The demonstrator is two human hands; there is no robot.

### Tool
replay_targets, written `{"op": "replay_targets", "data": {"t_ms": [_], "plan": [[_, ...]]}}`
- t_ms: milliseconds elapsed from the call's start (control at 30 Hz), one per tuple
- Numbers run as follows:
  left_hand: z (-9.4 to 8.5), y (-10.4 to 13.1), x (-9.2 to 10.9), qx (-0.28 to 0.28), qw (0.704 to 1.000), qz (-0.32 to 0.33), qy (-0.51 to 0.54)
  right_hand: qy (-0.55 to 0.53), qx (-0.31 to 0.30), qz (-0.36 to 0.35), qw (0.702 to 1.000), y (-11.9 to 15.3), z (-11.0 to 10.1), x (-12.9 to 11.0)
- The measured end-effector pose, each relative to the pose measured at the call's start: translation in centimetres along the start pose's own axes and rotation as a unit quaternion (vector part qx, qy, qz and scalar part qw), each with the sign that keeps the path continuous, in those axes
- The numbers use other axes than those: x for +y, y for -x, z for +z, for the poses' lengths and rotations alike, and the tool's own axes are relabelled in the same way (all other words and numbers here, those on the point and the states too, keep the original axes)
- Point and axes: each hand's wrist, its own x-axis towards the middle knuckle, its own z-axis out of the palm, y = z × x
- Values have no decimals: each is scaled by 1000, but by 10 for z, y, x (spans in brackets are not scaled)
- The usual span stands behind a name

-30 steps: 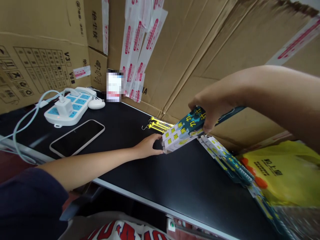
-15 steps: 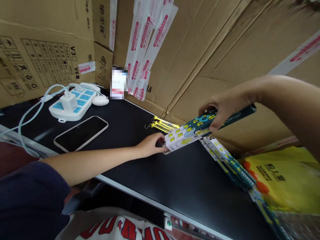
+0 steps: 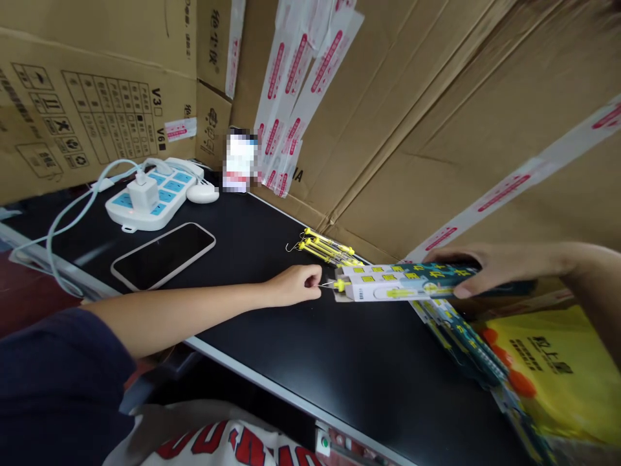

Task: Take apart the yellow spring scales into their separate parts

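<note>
My right hand (image 3: 468, 272) grips a long green and white printed box (image 3: 398, 282) from above, holding it nearly level over the black table. From the box's open left end sticks a yellow-tipped piece with a thin metal hook (image 3: 340, 285). My left hand (image 3: 298, 285) is closed in a pinch on that hook, just left of the box. Behind the box end, several yellow spring-like pieces with hooks (image 3: 325, 248) lie in a bundle on the table. More printed boxes (image 3: 451, 327) are stacked at the right, partly beneath the held one.
A phone (image 3: 163, 255) lies at the left of the black table (image 3: 339, 362), by a white power strip (image 3: 167, 207) with cables. A blurred lit screen (image 3: 240, 160) stands behind. Cardboard walls (image 3: 369, 116) enclose the back. A yellow bag (image 3: 563, 369) is at the right.
My left hand has drawn slightly away from the box end, and the yellow tip and hook now show there. The box has swung level, its right end lowered with my right hand.
</note>
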Motion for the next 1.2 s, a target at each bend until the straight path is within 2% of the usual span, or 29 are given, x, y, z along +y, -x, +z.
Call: {"op": "replay_targets", "data": {"t_ms": [167,267,367,467,633,767,867,1000,1100,1200], "plan": [[2,-2,5,-28,999,31,31,-37,-51,15,998,28,21,22],[9,0,9,-63,995,42,63,-62,-139,23,988,42,30,41],[13,3,11,-49,998,45,-1,-69,-185,15,980,46,40,50],[11,1,9,-42,992,53,-104,-60,-158,8,986,41,56,45],[-3,-4,2,-192,965,85,-158,-117,-153,-48,980,30,85,22],[-14,0,8,-241,948,131,-163,-208,-151,-66,964,31,104,7],[-18,3,15,-236,927,140,-255,-263,-160,-69,949,37,118,4],[-20,0,19,-241,906,164,-306,-293,-141,-69,943,48,132,9],[-21,-2,16,-223,924,145,-276,-286,-112,-65,950,56,136,14],[-16,-3,10,-200,956,111,-183,-293,-102,-66,948,61,139,14]]}}
